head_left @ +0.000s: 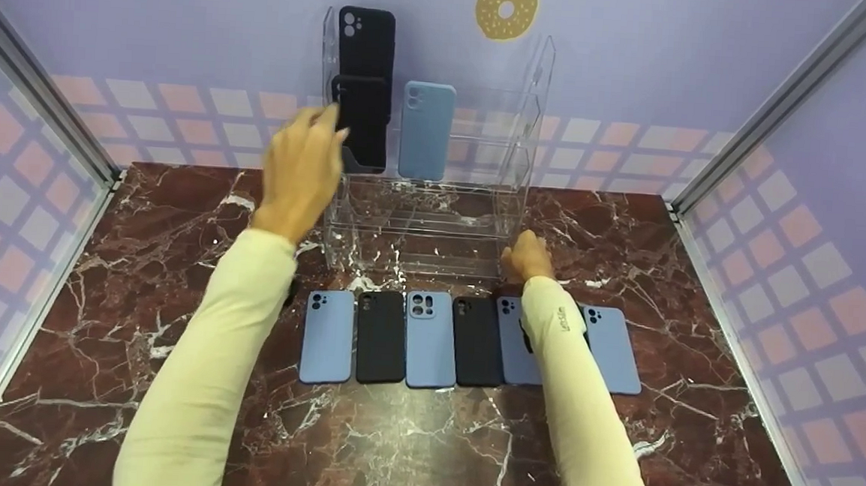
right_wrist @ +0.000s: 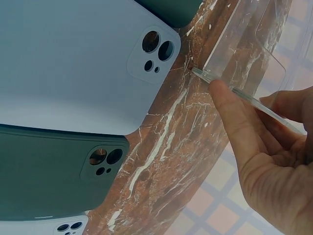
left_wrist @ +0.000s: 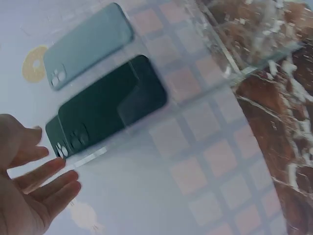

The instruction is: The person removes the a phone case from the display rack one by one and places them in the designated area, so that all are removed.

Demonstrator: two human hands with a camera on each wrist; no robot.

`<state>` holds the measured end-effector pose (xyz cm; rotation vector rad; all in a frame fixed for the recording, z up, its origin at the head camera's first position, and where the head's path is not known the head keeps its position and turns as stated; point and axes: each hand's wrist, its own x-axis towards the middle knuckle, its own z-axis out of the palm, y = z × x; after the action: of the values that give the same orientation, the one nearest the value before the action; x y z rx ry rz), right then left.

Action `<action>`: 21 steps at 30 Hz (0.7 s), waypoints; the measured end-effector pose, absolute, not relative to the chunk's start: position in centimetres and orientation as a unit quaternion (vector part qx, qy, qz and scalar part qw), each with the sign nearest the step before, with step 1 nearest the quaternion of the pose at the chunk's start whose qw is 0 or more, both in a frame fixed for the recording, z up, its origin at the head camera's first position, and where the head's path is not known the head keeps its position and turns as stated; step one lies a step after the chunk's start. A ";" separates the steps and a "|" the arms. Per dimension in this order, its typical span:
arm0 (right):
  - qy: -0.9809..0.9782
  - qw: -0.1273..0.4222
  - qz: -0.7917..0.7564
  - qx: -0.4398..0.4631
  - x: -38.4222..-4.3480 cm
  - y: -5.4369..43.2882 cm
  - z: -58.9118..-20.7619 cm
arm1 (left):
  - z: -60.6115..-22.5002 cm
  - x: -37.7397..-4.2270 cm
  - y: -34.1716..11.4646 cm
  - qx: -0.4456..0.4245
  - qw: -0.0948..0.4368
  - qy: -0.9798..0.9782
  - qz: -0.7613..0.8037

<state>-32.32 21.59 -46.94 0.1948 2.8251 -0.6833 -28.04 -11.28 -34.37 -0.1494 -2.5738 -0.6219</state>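
A clear acrylic display rack [head_left: 434, 232] stands at the back of the counter, holding two black phone cases [head_left: 365, 130] one in front of the other and a light blue phone case [head_left: 426, 131] beside them. My left hand [head_left: 302, 164] is at the left side of the black cases; in the left wrist view the fingers [left_wrist: 54, 188] are spread and relaxed, with nothing in them. With thumb and fingers, my right hand [head_left: 528, 256] pinches the rack's lower right side panel [right_wrist: 244, 96].
On the marble-patterned counter [head_left: 406, 444], a row of blue and black phone cases [head_left: 327, 338] lies in front of the rack. My right sleeve [head_left: 581, 402] covers part of the row. Panelled walls [head_left: 608, 81] stand behind and at both sides.
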 end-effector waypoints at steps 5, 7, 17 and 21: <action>0.962 0.120 -0.234 0.080 -32.4 21.5 -47.0 | -33.0 -30.3 -8.8 -0.092 0.189 -0.957 -0.198; 0.961 0.122 -0.233 0.086 -32.4 21.5 -47.1 | -32.6 -30.9 -7.8 -0.105 0.165 -0.964 -0.179; 0.962 0.110 -0.233 0.090 -31.9 21.0 -47.0 | -32.1 -33.9 -4.2 -0.125 0.126 -0.981 -0.080; 0.960 0.112 -0.238 0.091 -31.6 20.6 -46.9 | -32.5 -34.4 -3.5 -0.112 0.104 -0.987 -0.052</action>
<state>-31.61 20.60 -46.90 0.2686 2.8197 -0.6988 -34.45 -3.53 -32.50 -0.3293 -2.9108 -0.1532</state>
